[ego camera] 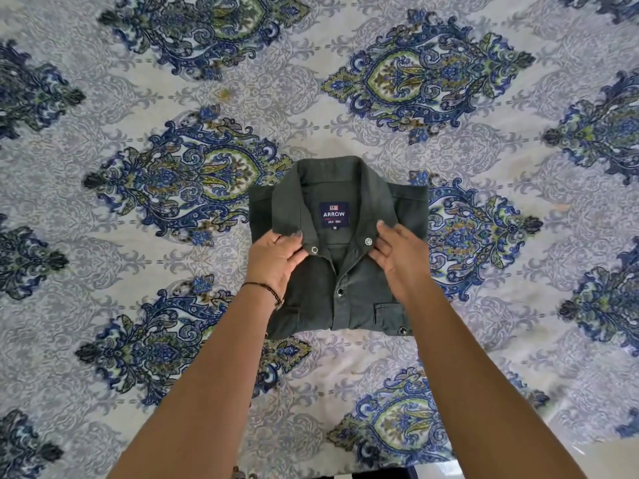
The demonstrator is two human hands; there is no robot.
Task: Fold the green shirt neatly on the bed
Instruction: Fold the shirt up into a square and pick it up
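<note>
Left grip [276, 259], right grip [397, 259] tight on collar edges [294, 205] of green shirt [359, 292], open bedsheet [501, 344] around

Only 1 readable item: small navy rectangular woven brand label [334, 214], sewn inside the neck of the dark green folded snap-button shirt [359, 288], approx. mid-pic. White caps "ARROW" run across the label's middle. Toward its 6 o'clock edge, under a thin red line, smaller txt reads "USA 1851". Tiny flag-like emblem at its 12 o'clock, too small to read. Tiny white size tab [334, 228] at the label's 6 o'clock: chars illegible.
</note>
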